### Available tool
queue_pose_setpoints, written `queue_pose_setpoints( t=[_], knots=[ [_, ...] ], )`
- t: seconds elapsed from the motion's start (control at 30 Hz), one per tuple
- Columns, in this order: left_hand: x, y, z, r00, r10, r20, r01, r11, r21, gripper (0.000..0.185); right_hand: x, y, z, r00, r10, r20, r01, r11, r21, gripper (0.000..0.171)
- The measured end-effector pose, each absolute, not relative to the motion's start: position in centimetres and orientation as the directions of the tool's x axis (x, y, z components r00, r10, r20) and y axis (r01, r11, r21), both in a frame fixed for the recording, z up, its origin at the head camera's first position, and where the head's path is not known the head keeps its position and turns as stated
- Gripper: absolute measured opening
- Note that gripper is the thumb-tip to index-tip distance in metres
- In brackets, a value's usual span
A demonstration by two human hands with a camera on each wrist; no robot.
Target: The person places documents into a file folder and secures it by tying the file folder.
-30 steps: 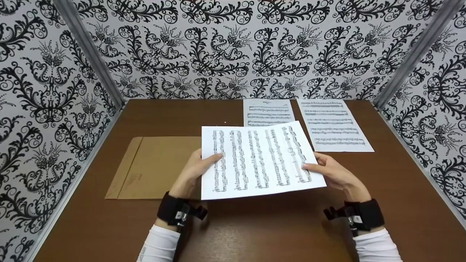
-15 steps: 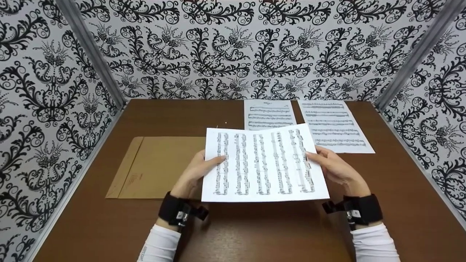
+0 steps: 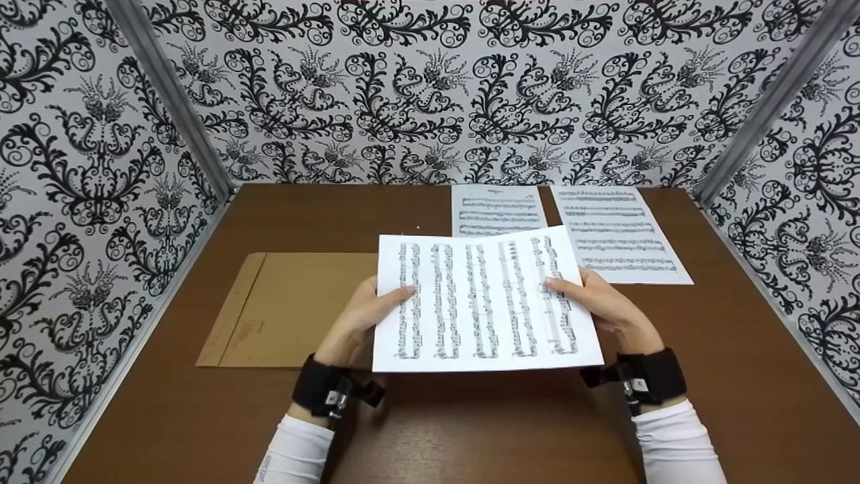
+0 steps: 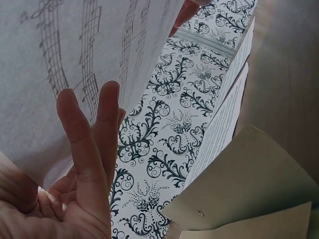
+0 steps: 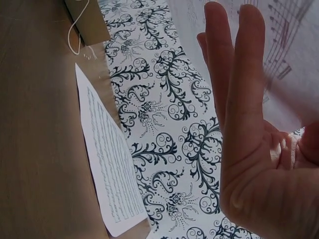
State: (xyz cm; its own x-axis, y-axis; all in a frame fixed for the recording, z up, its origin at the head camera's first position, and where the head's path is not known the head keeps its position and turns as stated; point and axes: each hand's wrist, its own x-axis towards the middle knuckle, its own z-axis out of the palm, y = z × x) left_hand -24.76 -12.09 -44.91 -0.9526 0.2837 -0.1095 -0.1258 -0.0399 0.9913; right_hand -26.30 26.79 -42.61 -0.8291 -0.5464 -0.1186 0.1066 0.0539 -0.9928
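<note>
Aloft, music sheet (image 3: 484, 302) between both hands (image 3: 366, 316).

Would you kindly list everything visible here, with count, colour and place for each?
Held white sheet of printed music: one, white with black staves, above the table's middle, turned sideways.
Flat sheets of printed music: two, white, far right of the table, side by side.
Brown paper envelope: one, tan, left of middle, lying flat.
Brown wooden table: one, dark brown.
Patterned walls: black scrolls on white, on three sides.
Left hand: grips the held sheet's left edge.
Right hand: grips its right edge.
</note>
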Motion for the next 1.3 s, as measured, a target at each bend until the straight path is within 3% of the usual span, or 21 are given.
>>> queue_pose_setpoints(
  t=[0.43,0.77,1.07,1.3],
  knots=[
    [-24.8,-12.3,-44.8,-0.949,0.291,-0.122,-0.144,-0.054,0.988,0.038,-26.7,26.9,-43.1,-0.843,-0.525,-0.116,0.082,0.087,-0.993,0.019],
    [-24.9,-13.2,-44.6,-0.947,0.310,-0.085,-0.134,-0.141,0.981,0.045,-26.8,27.3,-43.3,-0.852,-0.511,-0.115,0.080,0.090,-0.993,0.020],
    [-24.8,-13.4,-44.3,-0.992,0.091,-0.089,-0.083,0.062,0.995,0.046,-27.0,27.1,-43.7,-0.895,-0.424,-0.137,0.085,0.141,-0.986,0.016],
    [-24.6,-13.1,-45.1,-0.998,0.060,0.025,0.037,0.202,0.979,0.048,-27.2,26.9,-44.0,-0.911,-0.390,-0.136,0.086,0.144,-0.986,0.015]
  ],
)
